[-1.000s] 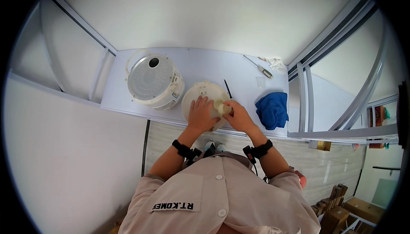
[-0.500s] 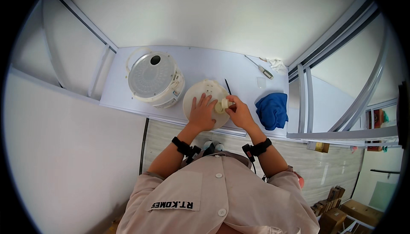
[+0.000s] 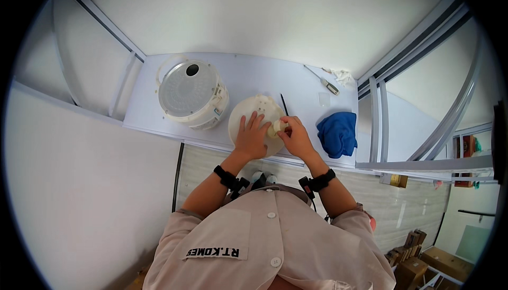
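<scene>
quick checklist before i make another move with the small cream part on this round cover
1. Left hand resting on the round off-white cover: ok, fingers spread.
2. Right hand gripping the small cream part: ok, at the fingertips.
3. Small cream part fully seated: cannot tell, fingers hide it.
4. Blue cloth clear of both hands: ok, off to the right.
5. Screwdriver apart from the cover: ok, farther back on the right.

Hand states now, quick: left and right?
Left hand: open, fingers spread flat on the round cream lid.
Right hand: closed, fingers pinching a small cream cap at the lid's right side.
</scene>
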A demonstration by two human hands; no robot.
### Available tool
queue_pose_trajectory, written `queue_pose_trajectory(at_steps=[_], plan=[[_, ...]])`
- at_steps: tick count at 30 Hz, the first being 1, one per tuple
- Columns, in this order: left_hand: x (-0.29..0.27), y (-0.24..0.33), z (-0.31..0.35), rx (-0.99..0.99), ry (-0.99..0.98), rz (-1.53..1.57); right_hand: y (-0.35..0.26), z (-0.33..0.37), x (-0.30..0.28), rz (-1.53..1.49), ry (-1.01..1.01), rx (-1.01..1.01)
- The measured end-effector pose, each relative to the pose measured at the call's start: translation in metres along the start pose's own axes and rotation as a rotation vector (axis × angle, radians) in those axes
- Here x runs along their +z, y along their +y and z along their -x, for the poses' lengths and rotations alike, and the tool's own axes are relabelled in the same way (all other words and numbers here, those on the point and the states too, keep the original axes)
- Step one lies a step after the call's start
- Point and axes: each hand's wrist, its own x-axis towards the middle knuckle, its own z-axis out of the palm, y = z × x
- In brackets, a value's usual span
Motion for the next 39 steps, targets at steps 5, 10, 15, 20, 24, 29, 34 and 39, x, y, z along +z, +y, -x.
queue_pose_trajectory(at_steps=[5, 10, 15, 20, 24, 29, 34, 39], plan=[[-0.007, -0.001, -0.003, -0.032, -0.059, 0.011, 0.001, 0.002, 0.002, 0.126, -0.014, 0.009], [-0.005, -0.003, -0.003, -0.062, -0.068, 0.005, -0.003, 0.002, 0.006, 0.182, 0.003, 0.036], [0.004, -0.002, -0.002, -0.088, 0.004, 0.013, 0.000, 0.002, 0.014, 0.246, -0.003, 0.040], [0.004, 0.001, -0.001, -0.089, 0.017, 0.003, 0.000, 0.000, 0.016, 0.340, 0.005, 0.023], [0.004, 0.002, 0.000, -0.095, 0.008, -0.006, -0.006, -0.005, 0.019, 0.475, 0.002, -0.001], [0.002, 0.002, -0.001, -0.105, -0.011, -0.002, -0.011, -0.011, 0.023, 0.575, -0.019, -0.052], [0.002, 0.001, 0.000, -0.076, 0.016, 0.021, -0.005, -0.013, 0.028, 0.607, -0.032, -0.042], [0.003, 0.000, -0.002, -0.083, -0.003, -0.001, -0.006, -0.016, 0.024, 0.623, -0.087, -0.043]])
